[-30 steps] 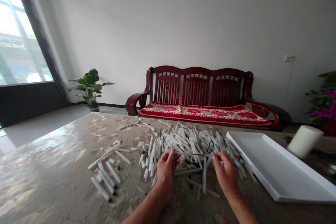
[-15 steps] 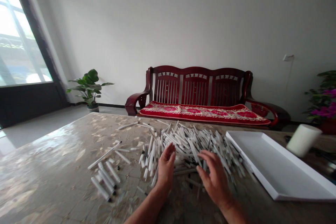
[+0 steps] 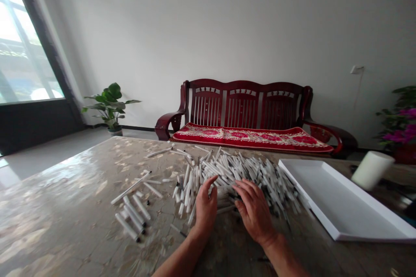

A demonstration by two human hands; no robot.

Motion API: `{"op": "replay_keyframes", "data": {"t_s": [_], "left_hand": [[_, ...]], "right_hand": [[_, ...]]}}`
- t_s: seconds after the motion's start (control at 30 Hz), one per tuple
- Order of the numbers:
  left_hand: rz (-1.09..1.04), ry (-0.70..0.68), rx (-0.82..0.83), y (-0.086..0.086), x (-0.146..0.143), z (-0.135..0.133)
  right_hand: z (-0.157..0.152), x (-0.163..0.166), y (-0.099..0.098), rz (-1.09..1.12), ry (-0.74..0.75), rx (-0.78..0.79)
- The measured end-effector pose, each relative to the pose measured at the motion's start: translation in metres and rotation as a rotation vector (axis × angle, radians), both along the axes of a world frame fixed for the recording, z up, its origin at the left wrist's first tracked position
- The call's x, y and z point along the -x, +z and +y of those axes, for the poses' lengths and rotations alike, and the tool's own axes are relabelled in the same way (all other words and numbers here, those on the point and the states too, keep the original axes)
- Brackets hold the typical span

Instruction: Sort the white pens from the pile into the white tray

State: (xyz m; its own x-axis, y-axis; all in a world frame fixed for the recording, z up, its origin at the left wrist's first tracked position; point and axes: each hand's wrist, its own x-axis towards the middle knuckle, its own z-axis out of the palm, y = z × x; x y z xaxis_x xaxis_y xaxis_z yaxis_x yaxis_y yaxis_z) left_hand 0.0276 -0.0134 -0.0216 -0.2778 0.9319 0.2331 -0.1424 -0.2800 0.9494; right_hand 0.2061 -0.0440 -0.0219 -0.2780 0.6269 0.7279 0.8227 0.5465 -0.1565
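Note:
A large heap of white pens (image 3: 260, 171), some with dark ends, lies on the patterned table. My left hand (image 3: 206, 203) stands at the near left side of the heap, thumb and fingers apart and curved. Facing it, my right hand (image 3: 255, 210) is palm inward over the front of the heap, its fingers stretched and slightly bent. Several whitish pens (image 3: 224, 193) lie between the two hands, partly hidden and blurred; neither hand is closed round them. Off to the left, a few thicker white tubes with black ends (image 3: 131, 214) lie side by side.
A shallow white tray (image 3: 344, 203) sits on the table (image 3: 74, 207) right of the heap, with a white roll (image 3: 372, 171) beyond it. Loose pens (image 3: 130, 188) are scattered at the left. A dark red wooden bench (image 3: 243, 104) stands behind the table.
My right hand has moved left, closer to my left hand, narrowing the gap over the pens. My left hand has barely moved. The camera view has shifted slightly.

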Motion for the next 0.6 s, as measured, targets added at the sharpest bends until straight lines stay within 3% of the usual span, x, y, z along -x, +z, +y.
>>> {"op": "replay_keyframes", "data": {"t_s": [0.13, 0.27, 0.47, 0.6], "left_hand": [[0.081, 0.079, -0.027, 0.009, 0.005, 0.000], [0.409, 0.185, -0.004, 0.025, 0.029, 0.010], [1.083, 0.352, 0.355, 0.052, 0.112, 0.034], [1.229, 0.438, 0.518, 0.064, 0.176, 0.040]], "right_hand": [[-0.007, -0.001, 0.002, 0.111, -0.038, -0.001], [-0.006, -0.001, -0.003, 0.060, 0.015, 0.042], [-0.002, 0.001, -0.011, 0.034, 0.067, 0.018], [-0.004, 0.002, -0.013, 0.044, 0.082, 0.003]]}}
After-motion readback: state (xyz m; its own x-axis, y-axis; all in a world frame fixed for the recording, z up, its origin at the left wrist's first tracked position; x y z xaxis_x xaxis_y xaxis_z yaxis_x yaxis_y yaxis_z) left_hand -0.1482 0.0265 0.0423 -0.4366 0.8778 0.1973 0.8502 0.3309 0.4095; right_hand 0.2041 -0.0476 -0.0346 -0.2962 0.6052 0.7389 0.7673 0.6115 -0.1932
